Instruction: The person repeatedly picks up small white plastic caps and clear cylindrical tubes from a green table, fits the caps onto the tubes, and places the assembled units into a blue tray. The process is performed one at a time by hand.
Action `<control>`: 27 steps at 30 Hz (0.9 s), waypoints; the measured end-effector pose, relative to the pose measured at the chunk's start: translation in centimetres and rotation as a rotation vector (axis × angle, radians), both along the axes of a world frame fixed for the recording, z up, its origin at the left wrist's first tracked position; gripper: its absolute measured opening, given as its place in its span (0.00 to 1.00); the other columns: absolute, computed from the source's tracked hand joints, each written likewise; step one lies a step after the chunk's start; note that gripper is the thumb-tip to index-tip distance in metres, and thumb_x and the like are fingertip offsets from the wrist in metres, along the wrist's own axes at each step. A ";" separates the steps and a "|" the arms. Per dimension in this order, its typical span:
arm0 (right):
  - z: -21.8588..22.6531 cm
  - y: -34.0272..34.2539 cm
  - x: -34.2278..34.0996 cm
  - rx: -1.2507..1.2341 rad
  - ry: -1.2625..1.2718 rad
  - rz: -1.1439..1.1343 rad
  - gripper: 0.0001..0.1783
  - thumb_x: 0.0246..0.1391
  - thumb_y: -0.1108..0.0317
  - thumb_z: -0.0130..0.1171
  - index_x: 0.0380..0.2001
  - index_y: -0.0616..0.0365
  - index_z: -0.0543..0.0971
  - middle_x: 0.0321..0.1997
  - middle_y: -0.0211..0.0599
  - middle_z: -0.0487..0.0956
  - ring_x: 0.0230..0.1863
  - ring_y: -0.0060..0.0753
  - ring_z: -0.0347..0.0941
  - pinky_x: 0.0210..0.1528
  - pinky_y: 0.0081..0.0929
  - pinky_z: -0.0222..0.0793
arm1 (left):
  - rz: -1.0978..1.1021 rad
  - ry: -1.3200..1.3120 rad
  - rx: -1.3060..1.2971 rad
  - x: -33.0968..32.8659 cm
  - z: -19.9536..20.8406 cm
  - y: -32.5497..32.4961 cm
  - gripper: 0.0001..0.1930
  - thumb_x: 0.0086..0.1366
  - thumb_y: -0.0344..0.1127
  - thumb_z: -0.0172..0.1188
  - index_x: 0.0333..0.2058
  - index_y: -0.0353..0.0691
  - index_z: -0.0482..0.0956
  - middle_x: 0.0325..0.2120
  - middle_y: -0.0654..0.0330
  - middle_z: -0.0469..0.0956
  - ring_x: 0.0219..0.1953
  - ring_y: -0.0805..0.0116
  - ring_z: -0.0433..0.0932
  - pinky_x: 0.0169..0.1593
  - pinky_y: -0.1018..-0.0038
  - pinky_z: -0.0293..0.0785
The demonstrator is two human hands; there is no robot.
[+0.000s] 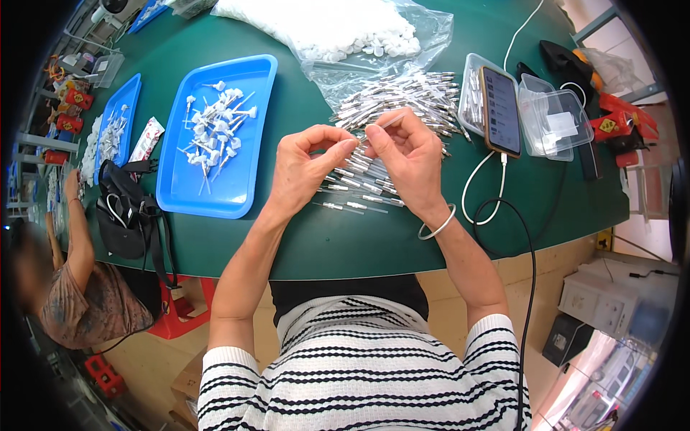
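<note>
Above the near middle of the green table, my left hand [303, 169] and my right hand [413, 164] meet almost fingertip to fingertip. Thumb and forefinger of the left hand are pinched together; whatever they hold is too small and covered to name. Between the right thumb and fingers sits a thin whitish tube [392, 121], its end poking out past the fingertips. Under and behind both hands lies a heap of slim metal-and-white rods [413, 90]. Several more rods [338, 206] are scattered nearer me, below the hands.
A blue tray [241, 205] with white-capped stems [221, 129] stands left, a second blue tray [129, 104] beyond. White caps [359, 36] fill a plastic bag behind. A phone [499, 111], clear boxes [557, 122] and cables lie right. A black bag [122, 208] and a seated person are left.
</note>
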State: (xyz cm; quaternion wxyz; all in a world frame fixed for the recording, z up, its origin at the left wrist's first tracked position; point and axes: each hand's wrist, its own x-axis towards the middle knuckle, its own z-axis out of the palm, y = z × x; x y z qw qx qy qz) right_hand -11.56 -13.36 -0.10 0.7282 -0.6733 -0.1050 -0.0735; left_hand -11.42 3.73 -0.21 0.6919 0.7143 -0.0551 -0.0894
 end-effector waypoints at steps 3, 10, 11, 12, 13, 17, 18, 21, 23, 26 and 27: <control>0.1 0.0 0.0 0.012 0.021 0.002 0.05 0.55 0.73 0.58 0.29 0.63 0.74 0.27 0.32 0.78 0.28 0.16 0.75 0.31 0.15 0.71 | 0.024 -0.032 0.038 -0.1 0.2 -0.2 0.05 0.61 0.28 0.61 0.34 0.33 0.81 0.27 0.64 0.79 0.30 0.80 0.76 0.34 0.82 0.75; 0.1 0.0 0.0 0.004 0.016 -0.003 0.06 0.55 0.73 0.58 0.28 0.63 0.73 0.26 0.31 0.78 0.27 0.16 0.75 0.29 0.15 0.71 | 0.026 -0.085 0.027 -0.1 0.4 0.0 0.04 0.60 0.27 0.61 0.34 0.34 0.82 0.29 0.63 0.80 0.30 0.80 0.75 0.34 0.82 0.74; 0.0 0.0 0.0 0.002 0.013 -0.002 0.06 0.55 0.73 0.58 0.28 0.63 0.73 0.26 0.31 0.77 0.27 0.16 0.75 0.29 0.15 0.71 | 0.024 -0.088 0.030 -0.1 0.4 0.0 0.04 0.60 0.27 0.61 0.34 0.34 0.82 0.29 0.63 0.80 0.30 0.80 0.75 0.34 0.82 0.74; 0.0 0.0 0.1 -0.001 0.010 -0.002 0.06 0.55 0.73 0.58 0.28 0.63 0.73 0.26 0.31 0.77 0.27 0.16 0.75 0.29 0.15 0.71 | 0.024 -0.086 0.030 -0.1 0.4 0.0 0.04 0.60 0.27 0.61 0.34 0.34 0.82 0.29 0.63 0.80 0.30 0.80 0.75 0.34 0.82 0.74; 0.0 0.0 0.1 0.007 0.015 0.004 0.06 0.55 0.73 0.58 0.28 0.63 0.73 0.26 0.31 0.77 0.27 0.16 0.75 0.29 0.15 0.71 | 0.025 -0.083 0.030 -0.1 0.4 0.0 0.04 0.60 0.27 0.61 0.34 0.34 0.82 0.29 0.63 0.79 0.30 0.80 0.75 0.34 0.82 0.74; 0.1 -0.1 0.1 0.039 0.037 0.025 0.06 0.55 0.72 0.58 0.28 0.63 0.73 0.26 0.30 0.77 0.27 0.15 0.74 0.29 0.15 0.72 | 0.030 -0.069 0.020 -0.1 0.5 0.1 0.04 0.60 0.27 0.61 0.33 0.34 0.82 0.28 0.63 0.79 0.30 0.80 0.75 0.34 0.82 0.73; 0.1 -0.1 0.1 0.047 0.043 0.031 0.06 0.56 0.72 0.58 0.28 0.63 0.73 0.26 0.30 0.76 0.26 0.15 0.74 0.28 0.15 0.72 | 0.032 -0.070 0.018 -0.1 0.5 0.1 0.04 0.60 0.27 0.61 0.33 0.34 0.82 0.28 0.63 0.79 0.30 0.80 0.75 0.34 0.82 0.73; 0.2 -0.1 0.1 0.042 0.058 0.034 0.06 0.56 0.72 0.58 0.28 0.62 0.73 0.26 0.29 0.76 0.26 0.15 0.74 0.29 0.14 0.73 | 0.035 -0.076 0.022 -0.2 0.5 0.2 0.04 0.60 0.27 0.61 0.33 0.33 0.81 0.28 0.63 0.79 0.30 0.80 0.75 0.34 0.82 0.74; 0.4 -0.1 0.1 0.052 0.074 0.037 0.06 0.56 0.72 0.58 0.28 0.62 0.73 0.26 0.30 0.76 0.26 0.15 0.74 0.29 0.15 0.74 | 0.033 -0.085 0.038 -0.2 0.5 0.2 0.05 0.60 0.28 0.61 0.33 0.33 0.81 0.28 0.62 0.79 0.30 0.79 0.75 0.34 0.82 0.74; 0.6 -0.2 0.2 0.094 0.096 0.043 0.06 0.57 0.72 0.57 0.29 0.63 0.73 0.26 0.31 0.77 0.27 0.17 0.75 0.29 0.15 0.74 | 0.055 -0.028 -0.001 -0.2 0.8 0.2 0.06 0.61 0.30 0.60 0.35 0.33 0.80 0.29 0.61 0.79 0.31 0.78 0.76 0.35 0.81 0.74; 0.6 -0.3 0.2 0.112 0.103 0.045 0.06 0.57 0.72 0.57 0.29 0.63 0.74 0.26 0.32 0.77 0.27 0.18 0.76 0.29 0.15 0.74 | 0.036 -0.001 -0.045 -0.2 0.8 0.1 0.07 0.61 0.30 0.60 0.35 0.33 0.80 0.30 0.61 0.80 0.32 0.78 0.76 0.35 0.81 0.75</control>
